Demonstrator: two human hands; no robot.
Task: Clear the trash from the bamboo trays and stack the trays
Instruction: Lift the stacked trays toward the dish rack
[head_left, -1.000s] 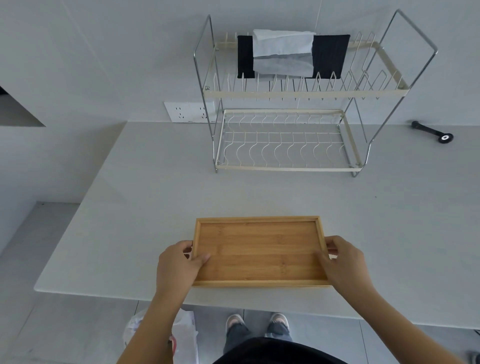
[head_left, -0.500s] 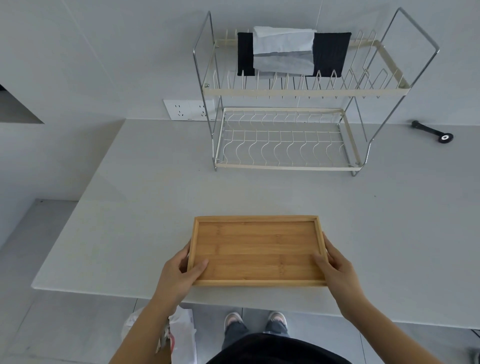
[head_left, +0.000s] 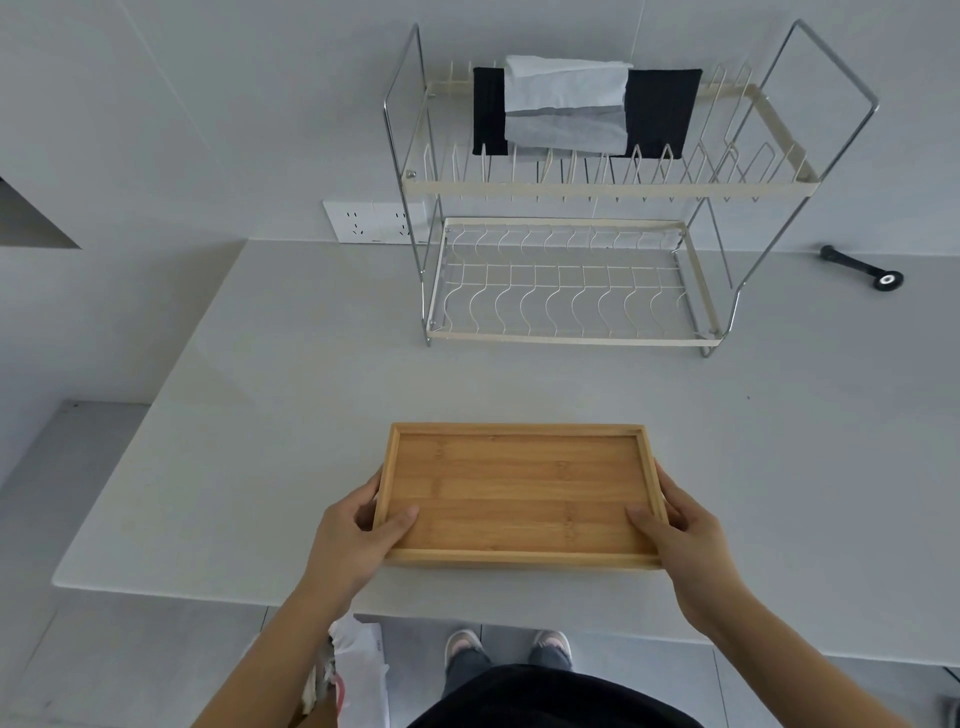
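Note:
A rectangular bamboo tray with a raised rim sits near the front edge of the grey counter; nothing lies in it. Whether other trays sit beneath it I cannot tell. My left hand grips its left short side, thumb over the rim on the inside. My right hand grips the right short side the same way. A white plastic bag with crumpled contents stands on the floor below the counter, partly behind my left forearm.
A two-tier wire dish rack stands at the back of the counter, with black and white cloths draped on its top tier. A black tool lies at the far right. A wall socket sits left of the rack.
Both hands slid back along the tray's short sides toward its near corners, thumbs now resting inside the rim. The tray has stayed in about the same place.

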